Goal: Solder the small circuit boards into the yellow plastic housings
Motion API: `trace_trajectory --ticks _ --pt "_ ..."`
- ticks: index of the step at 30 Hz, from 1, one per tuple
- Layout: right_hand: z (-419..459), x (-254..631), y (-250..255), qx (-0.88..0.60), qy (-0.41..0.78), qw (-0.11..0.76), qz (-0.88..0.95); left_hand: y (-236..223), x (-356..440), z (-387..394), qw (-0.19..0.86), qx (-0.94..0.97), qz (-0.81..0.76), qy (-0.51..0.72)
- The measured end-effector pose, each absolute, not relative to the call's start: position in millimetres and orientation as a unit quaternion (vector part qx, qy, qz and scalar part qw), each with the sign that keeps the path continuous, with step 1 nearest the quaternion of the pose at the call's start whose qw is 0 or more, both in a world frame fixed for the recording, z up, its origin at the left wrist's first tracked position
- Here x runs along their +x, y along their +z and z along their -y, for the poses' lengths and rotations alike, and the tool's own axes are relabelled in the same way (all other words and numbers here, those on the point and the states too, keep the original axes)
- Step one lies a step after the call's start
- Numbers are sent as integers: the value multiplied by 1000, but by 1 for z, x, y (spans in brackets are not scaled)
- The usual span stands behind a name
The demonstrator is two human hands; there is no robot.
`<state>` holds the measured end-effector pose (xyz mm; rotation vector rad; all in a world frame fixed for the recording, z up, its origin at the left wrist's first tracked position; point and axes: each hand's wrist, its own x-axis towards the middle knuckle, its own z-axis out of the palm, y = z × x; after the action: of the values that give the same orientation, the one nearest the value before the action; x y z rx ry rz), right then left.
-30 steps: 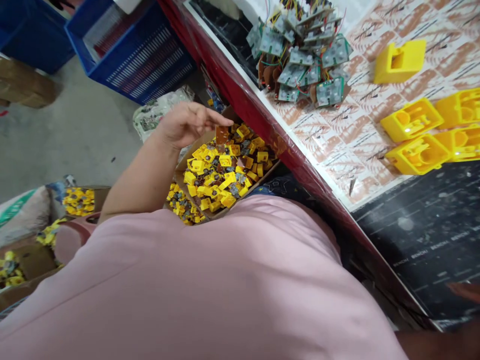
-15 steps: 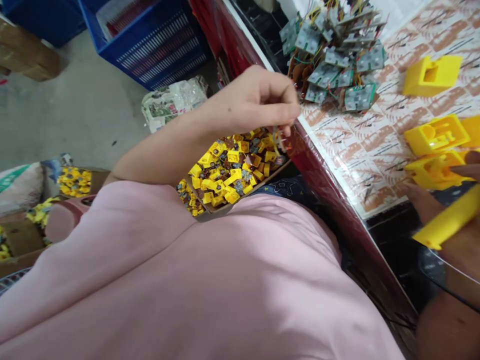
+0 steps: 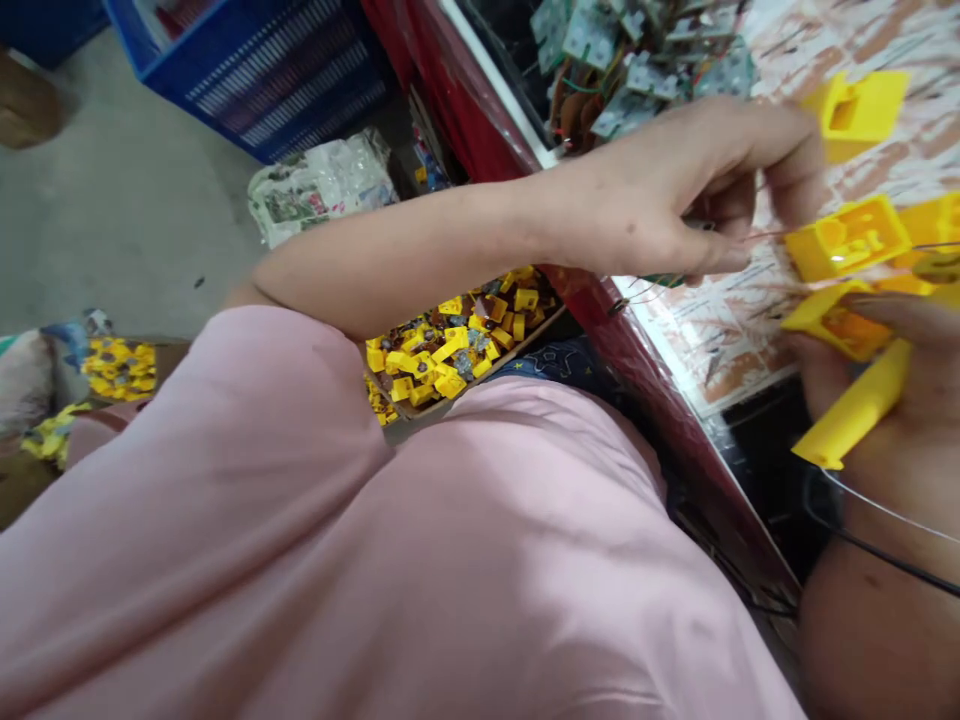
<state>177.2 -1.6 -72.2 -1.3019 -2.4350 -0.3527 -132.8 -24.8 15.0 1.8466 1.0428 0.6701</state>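
My left hand [image 3: 697, 200] reaches over the table with its fingers curled. It pinches a small circuit board [image 3: 664, 281] with thin wires, mostly hidden by the palm. My right hand [image 3: 892, 400], at the right edge, is wrapped round a yellow handle-like tool [image 3: 855, 410] with a thin pale cord at its end; the tool's tip is out of view. Beside the right fingers lies a yellow plastic housing [image 3: 836, 325]. Another open yellow housing [image 3: 851, 240] sits just beyond, between the two hands. A further housing [image 3: 870, 110] stands past my left fingertips.
A heap of circuit boards with wires [image 3: 600, 50] lies at the table's far end. Below my left forearm is a carton of yellow parts [image 3: 450, 350]. A blue crate [image 3: 262, 75] stands on the floor. A black cable [image 3: 885, 560] crosses my right forearm.
My left hand has moved right, from the table's edge to above the tabletop near the yellow housings, with the wired board. My right hand keeps the yellow tool; the view has shifted slightly.
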Motion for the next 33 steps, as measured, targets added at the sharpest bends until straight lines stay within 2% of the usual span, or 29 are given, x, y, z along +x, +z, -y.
trace_trajectory --ticks 2,5,7,10,14,19,24,28,30,33 --pt "18 177 -62 -428 -177 202 863 18 -117 17 381 776 -391 315" --pt "49 180 -47 -374 -77 253 889 4 -94 9 177 824 -366 394" --pt "68 188 -43 -369 -45 247 895 -20 -80 7 36 844 -338 415" --pt "92 205 -44 -411 -24 245 878 -59 -65 10 -31 899 -214 380" --pt "108 218 -52 -480 39 313 818 -77 -60 24 -11 925 -220 308" --pt "102 205 -58 -484 86 297 819 -69 -56 32 56 920 -263 285" --pt "102 195 -63 -506 53 301 806 -69 -53 32 106 908 -294 280" --pt "103 191 -60 -478 79 316 816 -64 -53 34 157 891 -328 272" --pt "105 189 -52 -487 85 350 796 -60 -51 35 177 883 -340 270" --pt "120 194 -36 -524 93 449 718 -58 -44 36 176 881 -343 273"
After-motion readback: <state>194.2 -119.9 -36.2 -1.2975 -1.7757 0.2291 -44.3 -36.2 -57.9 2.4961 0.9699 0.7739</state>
